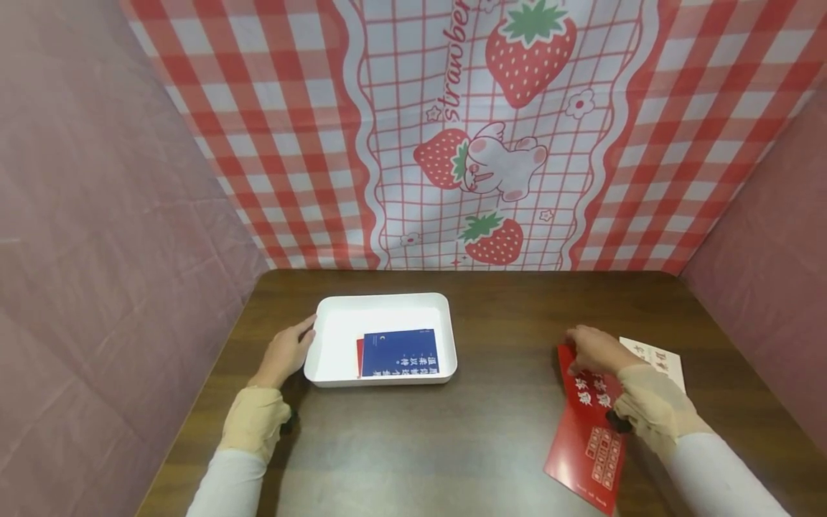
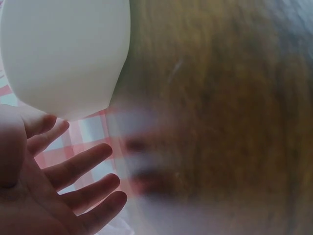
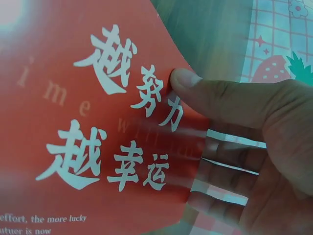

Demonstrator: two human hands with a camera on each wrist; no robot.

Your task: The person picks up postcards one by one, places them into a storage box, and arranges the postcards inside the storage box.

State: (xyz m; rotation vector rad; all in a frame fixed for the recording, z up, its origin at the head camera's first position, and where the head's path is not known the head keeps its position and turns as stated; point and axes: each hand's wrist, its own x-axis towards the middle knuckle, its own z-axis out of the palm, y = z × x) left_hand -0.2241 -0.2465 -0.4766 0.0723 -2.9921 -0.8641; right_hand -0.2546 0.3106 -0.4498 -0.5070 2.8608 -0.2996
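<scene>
My right hand (image 1: 597,352) pinches the far edge of a red booklet (image 3: 112,103) with large white characters. In the right wrist view the thumb lies on its face and the other fingers are behind it. In the head view a red printed panel (image 1: 584,459) continues toward the near side; whether it is a second booklet I cannot tell. My left hand (image 1: 286,353) is at the left rim of a white tray (image 1: 381,305), its fingers extended in the left wrist view. Inside the tray a blue booklet (image 1: 397,352) overlaps a red one (image 1: 360,357).
A cream booklet (image 1: 655,357) lies beyond my right wrist, partly covered by it. The brown wooden table (image 1: 504,323) ends at a red-and-white strawberry cloth (image 1: 310,143), with pink cloth (image 1: 116,251) on the left and on the right.
</scene>
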